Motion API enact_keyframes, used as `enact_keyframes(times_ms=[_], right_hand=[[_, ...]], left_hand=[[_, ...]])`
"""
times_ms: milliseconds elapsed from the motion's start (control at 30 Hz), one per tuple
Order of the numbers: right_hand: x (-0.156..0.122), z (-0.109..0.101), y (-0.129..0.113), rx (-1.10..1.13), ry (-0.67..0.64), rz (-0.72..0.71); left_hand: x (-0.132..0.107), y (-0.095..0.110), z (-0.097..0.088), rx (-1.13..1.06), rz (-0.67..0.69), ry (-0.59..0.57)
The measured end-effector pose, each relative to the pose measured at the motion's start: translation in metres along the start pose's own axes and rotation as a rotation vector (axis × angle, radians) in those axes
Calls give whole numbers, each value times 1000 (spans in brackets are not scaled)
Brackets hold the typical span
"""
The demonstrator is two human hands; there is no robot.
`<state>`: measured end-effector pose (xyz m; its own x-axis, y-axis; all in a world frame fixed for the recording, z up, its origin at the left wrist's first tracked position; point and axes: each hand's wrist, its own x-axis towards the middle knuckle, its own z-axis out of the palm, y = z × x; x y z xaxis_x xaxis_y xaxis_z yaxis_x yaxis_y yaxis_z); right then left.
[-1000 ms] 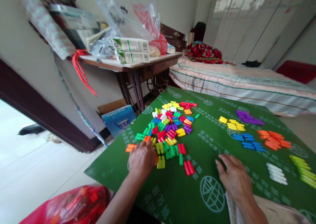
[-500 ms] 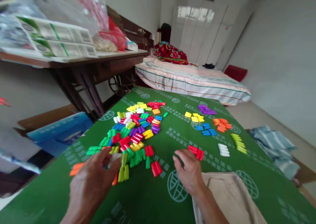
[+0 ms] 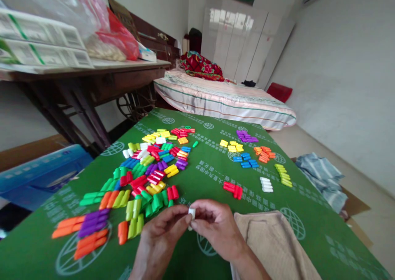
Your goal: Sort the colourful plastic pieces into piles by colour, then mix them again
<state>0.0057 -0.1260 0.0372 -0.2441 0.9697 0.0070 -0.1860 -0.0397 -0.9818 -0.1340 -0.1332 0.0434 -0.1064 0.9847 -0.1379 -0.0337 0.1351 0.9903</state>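
Observation:
My left hand (image 3: 160,237) and my right hand (image 3: 216,226) meet at the near edge of the green mat (image 3: 203,177). Both pinch one small white plastic piece (image 3: 191,212) between their fingertips, held just above the mat. A mixed heap of coloured plastic pieces (image 3: 148,165) lies to the left and beyond my hands. Sorted groups lie farther right: red pieces (image 3: 233,188), white pieces (image 3: 266,184), lime pieces (image 3: 283,174), blue pieces (image 3: 245,160), orange pieces (image 3: 264,154), yellow pieces (image 3: 232,146) and purple pieces (image 3: 246,136).
A beige cloth (image 3: 274,243) lies under my right forearm. A wooden table (image 3: 86,76) with boxes and bags stands at the left, a blue box (image 3: 40,177) below it. A bed (image 3: 225,101) stands behind the mat, folded cloth (image 3: 324,177) on the floor at the right.
My hands have come together over the near edge of the mat, and a white piece is now pinched between them. The view swung right and down; more pieces at the left are in sight.

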Motion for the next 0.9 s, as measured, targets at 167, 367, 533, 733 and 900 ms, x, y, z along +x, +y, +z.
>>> enact_keyframes(times_ms=[167, 367, 533, 733, 900], right_hand=[[-6, -9, -2, -289, 57, -38], [0, -68, -14, -1145, 292, -91], [10, -124, -27, -1783, 416, 300], [11, -146, -14, -1910, 315, 428], [5, -167, 4, -1931, 391, 403]], left_hand=[[1, -11, 10, 21, 12, -95], [-1, -20, -1, 268, 346, -12], [-11, -27, -30, 599, 703, 104], [-26, -40, -55, 806, 896, 174], [-34, -48, -73, 911, 891, 192]])
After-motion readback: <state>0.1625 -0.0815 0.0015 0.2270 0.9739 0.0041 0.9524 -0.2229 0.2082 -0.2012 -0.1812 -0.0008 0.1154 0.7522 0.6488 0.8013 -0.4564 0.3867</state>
